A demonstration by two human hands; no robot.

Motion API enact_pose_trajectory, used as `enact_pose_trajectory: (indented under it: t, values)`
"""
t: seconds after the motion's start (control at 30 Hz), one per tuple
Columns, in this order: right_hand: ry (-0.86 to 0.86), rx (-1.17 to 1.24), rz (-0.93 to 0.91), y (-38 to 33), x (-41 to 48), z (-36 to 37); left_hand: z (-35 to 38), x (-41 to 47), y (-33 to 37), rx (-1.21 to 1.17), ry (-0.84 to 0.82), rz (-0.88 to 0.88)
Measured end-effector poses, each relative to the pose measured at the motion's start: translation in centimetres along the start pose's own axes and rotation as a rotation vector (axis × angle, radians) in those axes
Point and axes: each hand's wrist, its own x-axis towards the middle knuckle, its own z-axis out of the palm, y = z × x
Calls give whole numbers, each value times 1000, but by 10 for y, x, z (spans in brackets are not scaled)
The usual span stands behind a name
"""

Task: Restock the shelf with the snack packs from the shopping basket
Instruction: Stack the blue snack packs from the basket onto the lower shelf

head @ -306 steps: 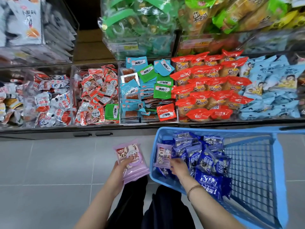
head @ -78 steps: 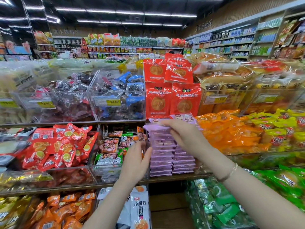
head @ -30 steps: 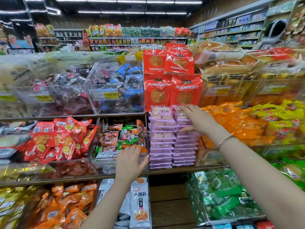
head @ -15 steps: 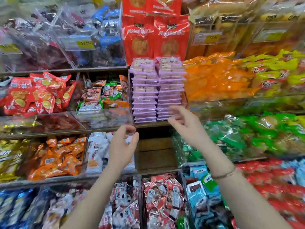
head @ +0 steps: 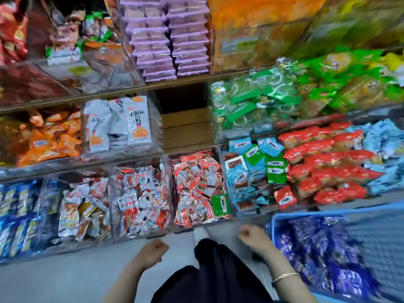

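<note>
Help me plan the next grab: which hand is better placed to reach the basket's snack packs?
Right. The right hand hangs empty beside the rim of the blue basket, close to the dark blue packs inside. The left hand, also empty, is across the person's legs from it.

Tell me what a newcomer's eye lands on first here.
Two tidy stacks of purple packs stand at top centre, above a bare wooden shelf gap. At lower right, a blue basket holds dark blue packs. The left hand and right hand hang low in front, holding nothing.
</note>
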Motion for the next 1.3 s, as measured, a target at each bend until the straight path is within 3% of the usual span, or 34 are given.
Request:
enact_pose_trajectory:
  t: [0.2,0.37,0.6,0.8,1.03,1.17,1.3]
  values:
    - [35,39,75,75,-46,45,56,-20,-28,-152,164,-24]
    - [198,277,96,133,-87,65,119,-36,-26,-215,107,1]
    - [256,410,244,215,-121,41,195,-37,4,-76,7,63]
    - [335,380,331,294,-121,-32,265,-22,71,109,9,174]
    - [151,313,326,398,-100,-101,362,-11,138,124,146,113]
    - [39,208,320,433,-81,-116,413,2,157,317,196,126]
    - [-24,175,272,461,-51,-114,442,24,170,344,319,158]
